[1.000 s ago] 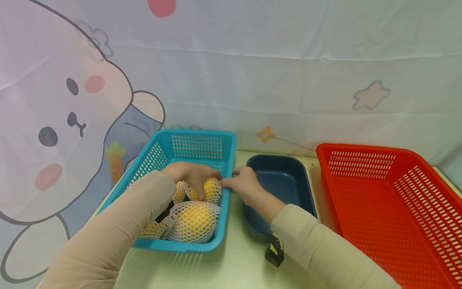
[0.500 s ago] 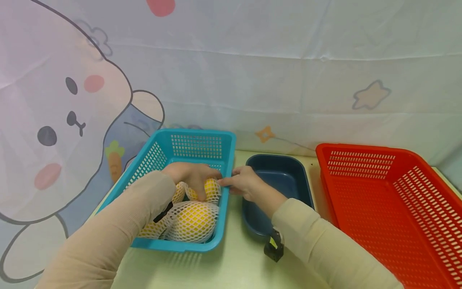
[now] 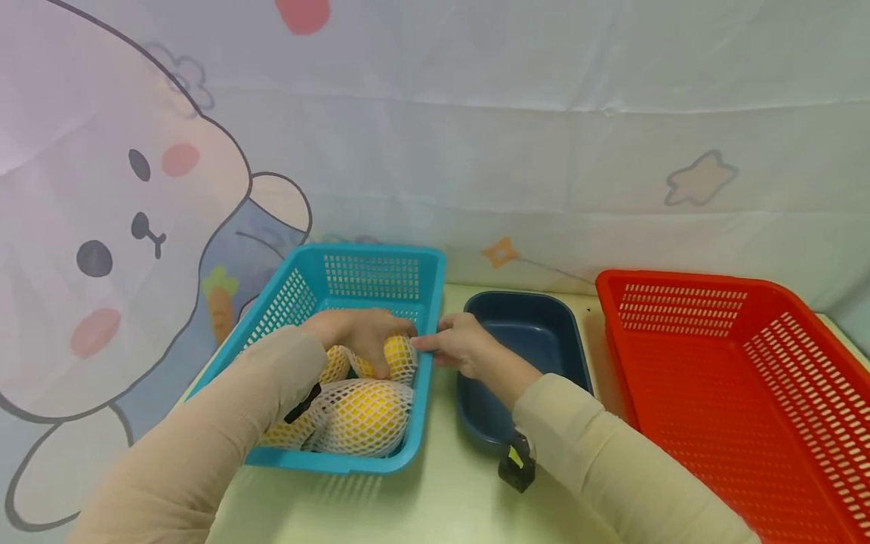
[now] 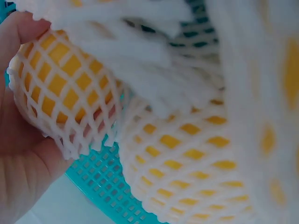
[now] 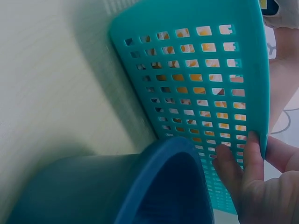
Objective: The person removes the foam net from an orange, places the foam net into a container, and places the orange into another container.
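Note:
Inside the turquoise basket (image 3: 423, 400), my left hand (image 3: 363, 332) grips a yellow fruit in a white foam net (image 4: 65, 77), thumb and fingers on opposite sides of it. A larger netted yellow fruit (image 3: 367, 415) lies in front of that hand, and other netted fruit lies close around it. My right hand (image 3: 469, 344) pinches the basket's right rim, with the thumb on one side of the wall and fingers on the other, as the right wrist view shows. Part of the held fruit is hidden behind the left hand.
A dark blue tub (image 3: 526, 340) stands right of the turquoise basket, under the right forearm. Farther right is a large red basket (image 3: 693, 378). A printed cloth (image 3: 516, 151) hangs behind the pale green table (image 3: 326, 506).
Both hands stay at nearly the same places on the fruit and the rim. Only the fingers of the right hand have shifted slightly.

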The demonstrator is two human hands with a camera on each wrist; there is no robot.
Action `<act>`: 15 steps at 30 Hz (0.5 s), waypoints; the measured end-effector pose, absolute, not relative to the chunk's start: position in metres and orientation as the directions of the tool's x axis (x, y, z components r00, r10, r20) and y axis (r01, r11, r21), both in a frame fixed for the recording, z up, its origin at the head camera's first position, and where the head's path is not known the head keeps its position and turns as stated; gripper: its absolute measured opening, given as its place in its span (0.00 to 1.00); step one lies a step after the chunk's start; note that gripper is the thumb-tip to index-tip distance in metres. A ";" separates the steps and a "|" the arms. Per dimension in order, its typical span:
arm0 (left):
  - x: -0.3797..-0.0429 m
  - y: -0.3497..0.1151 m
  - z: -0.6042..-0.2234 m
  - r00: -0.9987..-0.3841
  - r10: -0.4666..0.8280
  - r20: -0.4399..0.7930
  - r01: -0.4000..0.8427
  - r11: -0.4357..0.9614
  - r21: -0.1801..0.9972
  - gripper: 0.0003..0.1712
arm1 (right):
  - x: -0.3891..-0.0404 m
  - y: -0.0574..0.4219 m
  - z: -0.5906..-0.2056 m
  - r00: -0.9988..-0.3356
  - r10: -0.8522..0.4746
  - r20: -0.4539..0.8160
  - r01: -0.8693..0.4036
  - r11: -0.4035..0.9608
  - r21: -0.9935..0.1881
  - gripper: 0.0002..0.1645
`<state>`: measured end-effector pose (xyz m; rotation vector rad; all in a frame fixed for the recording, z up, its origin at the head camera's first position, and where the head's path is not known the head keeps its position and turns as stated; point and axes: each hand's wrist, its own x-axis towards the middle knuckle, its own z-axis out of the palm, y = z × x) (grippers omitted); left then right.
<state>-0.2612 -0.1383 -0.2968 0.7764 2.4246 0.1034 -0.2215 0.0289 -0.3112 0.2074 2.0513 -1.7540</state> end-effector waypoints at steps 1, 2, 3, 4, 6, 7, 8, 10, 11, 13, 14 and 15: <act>-0.261 -0.139 -0.297 -0.660 0.557 -0.504 0.513 0.825 0.239 0.42 | -0.221 0.028 -0.312 -0.896 -0.163 -0.414 0.384 0.188 -0.904 0.44; -0.260 -0.139 -0.298 -0.663 0.557 -0.500 0.515 0.824 0.234 0.42 | -0.221 0.028 -0.312 -0.896 -0.165 -0.413 0.382 0.188 -0.905 0.44; -0.260 -0.140 -0.298 -0.665 0.559 -0.495 0.518 0.823 0.232 0.41 | -0.221 0.027 -0.313 -0.896 -0.165 -0.412 0.381 0.190 -0.905 0.43; -0.259 -0.140 -0.298 -0.667 0.562 -0.489 0.523 0.821 0.230 0.41 | -0.221 0.027 -0.313 -0.896 -0.167 -0.412 0.380 0.193 -0.905 0.42; -0.258 -0.141 -0.297 -0.672 0.566 -0.477 0.534 0.817 0.218 0.40 | -0.221 0.026 -0.314 -0.899 -0.164 -0.406 0.374 0.195 -0.907 0.41; -0.258 -0.141 -0.296 -0.675 0.569 -0.470 0.537 0.815 0.216 0.40 | -0.221 0.026 -0.315 -0.900 -0.163 -0.404 0.371 0.196 -0.908 0.40; -0.257 -0.142 -0.295 -0.680 0.573 -0.457 0.542 0.813 0.213 0.40 | -0.221 0.026 -0.315 -0.901 -0.163 -0.402 0.369 0.200 -0.908 0.39; -0.257 -0.144 -0.292 -0.693 0.581 -0.427 0.551 0.809 0.205 0.40 | -0.222 0.027 -0.315 -0.902 -0.167 -0.398 0.364 0.201 -0.910 0.35; -0.257 -0.144 -0.291 -0.702 0.582 -0.410 0.553 0.809 0.201 0.40 | -0.222 0.027 -0.315 -0.904 -0.165 -0.395 0.362 0.198 -0.911 0.34; -0.257 -0.145 -0.289 -0.717 0.583 -0.383 0.552 0.810 0.199 0.39 | -0.223 0.027 -0.315 -0.903 -0.169 -0.394 0.361 0.196 -0.912 0.31; -0.257 -0.146 -0.289 -0.722 0.585 -0.370 0.554 0.809 0.197 0.39 | -0.223 0.027 -0.314 -0.903 -0.171 -0.394 0.361 0.194 -0.912 0.29; -0.258 -0.147 -0.288 -0.725 0.587 -0.361 0.556 0.808 0.197 0.38 | -0.223 0.027 -0.314 -0.903 -0.174 -0.393 0.360 0.192 -0.913 0.27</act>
